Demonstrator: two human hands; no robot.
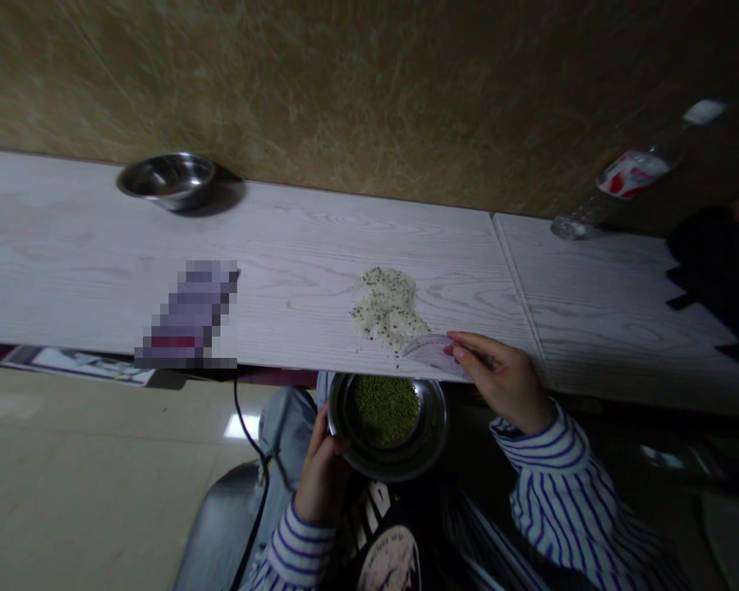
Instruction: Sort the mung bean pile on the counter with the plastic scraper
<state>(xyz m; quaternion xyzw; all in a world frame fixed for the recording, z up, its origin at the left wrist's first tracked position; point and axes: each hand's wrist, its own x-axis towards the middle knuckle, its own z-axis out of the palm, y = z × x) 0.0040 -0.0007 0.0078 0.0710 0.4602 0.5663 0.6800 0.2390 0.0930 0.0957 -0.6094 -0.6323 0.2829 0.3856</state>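
Observation:
My left hand (325, 472) grips the left rim of a steel bowl (432, 435) just below the table's front edge. Green beans, apparently mung beans (385, 410), cover the bowl's bottom. Between the thumb and fingers of my right hand (498, 373) is a clear, round-edged plastic protractor (434, 353). It lies low over the table edge, its curved side at the near end of a pile of white rice (387, 308). Dark green beans are scattered through the pile, and a few lie loose beside it.
Another steel bowl (169, 180) stands at the back left by the wall. A blurred-out flat object (188, 312) lies at the left front edge. At right are a clear bottle (631, 174) and a dark bag-like item (720, 271). A black cable (262, 468) hangs down.

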